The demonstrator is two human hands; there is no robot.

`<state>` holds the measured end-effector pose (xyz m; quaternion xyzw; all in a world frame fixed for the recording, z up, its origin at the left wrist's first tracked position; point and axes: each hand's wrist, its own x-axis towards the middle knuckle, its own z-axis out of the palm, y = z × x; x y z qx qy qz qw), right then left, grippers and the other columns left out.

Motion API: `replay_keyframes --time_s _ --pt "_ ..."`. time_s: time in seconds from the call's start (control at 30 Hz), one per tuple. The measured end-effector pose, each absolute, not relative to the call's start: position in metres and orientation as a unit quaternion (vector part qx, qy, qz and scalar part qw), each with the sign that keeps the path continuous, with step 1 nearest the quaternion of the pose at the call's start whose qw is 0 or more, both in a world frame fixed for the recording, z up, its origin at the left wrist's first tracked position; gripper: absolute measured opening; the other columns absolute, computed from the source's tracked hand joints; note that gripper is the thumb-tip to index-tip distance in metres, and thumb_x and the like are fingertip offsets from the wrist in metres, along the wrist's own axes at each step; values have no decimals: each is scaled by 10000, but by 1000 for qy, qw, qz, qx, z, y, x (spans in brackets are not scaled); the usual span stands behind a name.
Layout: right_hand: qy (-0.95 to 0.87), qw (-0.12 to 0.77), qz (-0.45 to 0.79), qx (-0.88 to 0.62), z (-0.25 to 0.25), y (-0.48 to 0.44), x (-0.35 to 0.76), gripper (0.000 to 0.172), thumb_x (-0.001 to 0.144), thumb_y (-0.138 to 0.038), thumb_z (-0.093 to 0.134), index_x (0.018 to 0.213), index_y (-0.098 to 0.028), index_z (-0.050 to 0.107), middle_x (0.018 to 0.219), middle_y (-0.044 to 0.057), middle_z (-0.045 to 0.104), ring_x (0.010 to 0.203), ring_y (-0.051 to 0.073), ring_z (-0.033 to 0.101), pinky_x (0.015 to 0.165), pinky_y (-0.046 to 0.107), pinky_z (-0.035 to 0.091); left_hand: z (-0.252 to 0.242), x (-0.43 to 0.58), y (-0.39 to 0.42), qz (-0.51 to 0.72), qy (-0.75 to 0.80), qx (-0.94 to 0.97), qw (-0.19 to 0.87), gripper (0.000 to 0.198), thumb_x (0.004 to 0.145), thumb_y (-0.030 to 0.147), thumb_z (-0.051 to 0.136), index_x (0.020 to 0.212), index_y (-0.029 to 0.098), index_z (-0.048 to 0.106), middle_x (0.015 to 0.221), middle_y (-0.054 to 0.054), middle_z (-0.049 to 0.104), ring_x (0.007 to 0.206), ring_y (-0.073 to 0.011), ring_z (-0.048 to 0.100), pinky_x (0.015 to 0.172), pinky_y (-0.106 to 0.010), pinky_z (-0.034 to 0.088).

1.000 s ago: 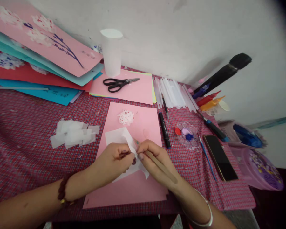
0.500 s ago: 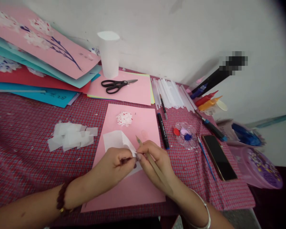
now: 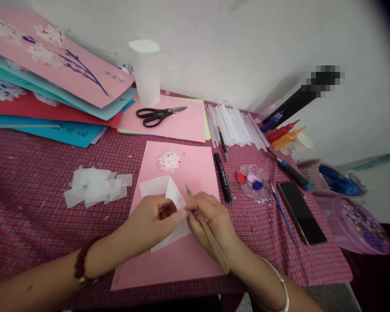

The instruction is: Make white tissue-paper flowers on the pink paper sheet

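A sheet of pink paper [image 3: 169, 266] lies in front of me, with a cluster of white scraps flecked with red [image 3: 169, 161] near its top. On it rests a creased white paper [image 3: 154, 187], one part of it folded up. My left hand [image 3: 157, 219] is over this white paper, its fingers curled and its thumb reaching to my right fingertips; what it pinches is too small to make out. My right hand [image 3: 211, 221] grips a slim tan-handled tool with a pointed tip [image 3: 211, 238], tip pointing away from me. Its thumb and forefinger meet my left thumb.
Left lie white paper strips [image 3: 97, 186] and stacked coloured artwork [image 3: 94, 91]. Scissors [image 3: 159, 116] sit on pink sheets beside a white paper cylinder [image 3: 146, 73]. Rightward are a marker [image 3: 222, 177], a paint palette [image 3: 254, 184], a blue brush [image 3: 282, 212], a phone [image 3: 301, 212] and clear sticks [image 3: 235, 125].
My left fingers have loosened a little and its thumb has stretched towards the right fingertips. The white paper's fold stands slightly differently. The right hand keeps its tool. The view has shifted slightly.
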<state>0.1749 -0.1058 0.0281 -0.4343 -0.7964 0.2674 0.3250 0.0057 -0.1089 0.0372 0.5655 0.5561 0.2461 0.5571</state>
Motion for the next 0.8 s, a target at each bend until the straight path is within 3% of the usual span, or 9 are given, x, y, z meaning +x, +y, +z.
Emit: replay_keyframes --time_s 0.13,0.47,0.67,0.8 --pt "-788 322 275 -447 27 -106 176 124 794 -98 528 738 -202 566 692 -4 572 662 144 540 646 276 418 34 7 -110 250 548 575 553 272 763 341 489 541 186 452 475 53 440 466 -95 419 438 -204 308" --pt "-780 296 301 -462 34 -103 178 93 813 -121 520 795 -194 574 734 10 595 694 152 552 680 287 425 33 2 -113 241 546 581 554 267 818 296 432 610 172 543 495 43 483 483 -102 465 453 -200 336" --pt "-824 282 261 -416 28 -105 179 217 778 -122 580 977 -208 590 882 38 634 849 193 570 777 334 425 32 3 -117 240 511 669 484 268 825 237 375 563 186 390 540 47 374 528 -98 354 494 -217 285" --pt "-846 278 214 -402 28 -106 178 130 806 -94 534 852 -191 606 792 32 623 798 187 557 770 336 411 31 4 -121 224 495 703 459 296 875 253 376 587 185 379 556 44 371 539 -98 354 510 -227 276"
